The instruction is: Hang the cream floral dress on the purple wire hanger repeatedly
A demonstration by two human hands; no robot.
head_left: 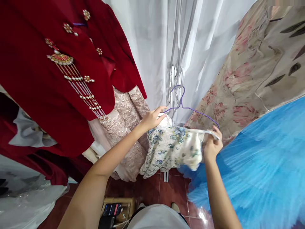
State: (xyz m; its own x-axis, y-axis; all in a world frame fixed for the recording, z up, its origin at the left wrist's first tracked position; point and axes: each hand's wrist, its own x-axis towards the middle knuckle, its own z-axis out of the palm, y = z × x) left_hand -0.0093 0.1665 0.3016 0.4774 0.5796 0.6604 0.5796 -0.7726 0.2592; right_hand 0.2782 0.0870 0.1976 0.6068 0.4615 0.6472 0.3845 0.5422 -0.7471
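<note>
A purple clothes hanger (181, 105) hangs by its hook among the white loops of a stand. Below its arms is a white garment with blue and green flowers (175, 140), with a white inner part showing at its upper left. My left hand (152, 120) is closed at the hanger's left end, thumb and fingers bent around it beside the white fabric. On the other side, my right hand (213, 144) pinches the garment's upper right edge, fingertips touching the hanger's right end. Whether the garment's straps sit on the hanger is hard to tell.
A dark red jacket (102, 76) with beaded ornaments hangs at left over a pale pink skirt (128, 127). White drapes (147, 41) hang behind. A beige floral dress (240, 76) and blue tulle (259, 165) fill the right. A phone (111, 209) rests on a wooden stool (130, 203) below.
</note>
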